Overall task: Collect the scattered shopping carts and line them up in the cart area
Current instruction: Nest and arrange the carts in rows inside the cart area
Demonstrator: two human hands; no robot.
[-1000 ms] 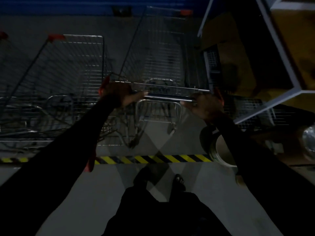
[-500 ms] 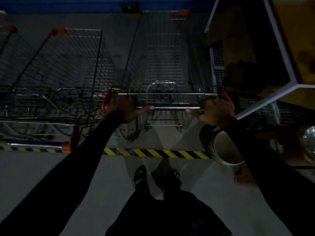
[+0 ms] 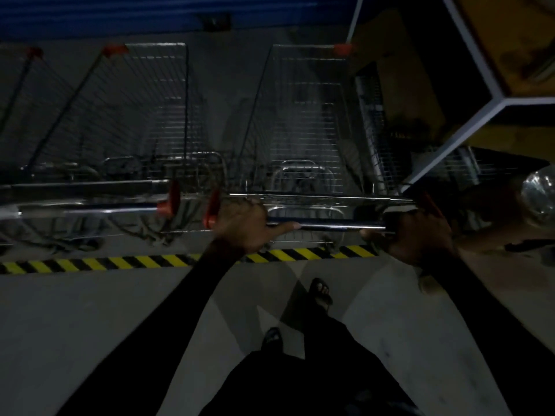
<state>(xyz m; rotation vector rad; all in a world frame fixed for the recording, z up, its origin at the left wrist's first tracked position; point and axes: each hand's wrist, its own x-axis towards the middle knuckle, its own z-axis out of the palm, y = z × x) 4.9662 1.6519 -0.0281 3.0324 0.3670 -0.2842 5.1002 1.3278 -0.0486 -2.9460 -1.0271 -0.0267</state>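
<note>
A wire shopping cart [image 3: 303,121] with red corner caps stands in front of me, past the yellow-and-black floor stripe [image 3: 90,264]. My left hand [image 3: 243,223] grips the left end of its handle bar [image 3: 327,226]. My right hand [image 3: 417,232] grips the right end of the same bar. A second cart [image 3: 126,115] is parked just to its left, facing the same way, its handle [image 3: 90,209] about level with mine. A third cart [image 3: 21,94] shows at the far left edge.
A blue wall [image 3: 150,13] closes the far side beyond the carts. A white-framed yellow structure [image 3: 495,94] stands close on the right. A shiny round object [image 3: 539,193] sits at the right edge. Grey concrete floor [image 3: 90,325] lies behind the stripe, with my feet on it.
The view has pulled back from the stripe. The cart I hold now stands beside the neighbouring cart with handles about level. Both hands have stayed on the handle.
</note>
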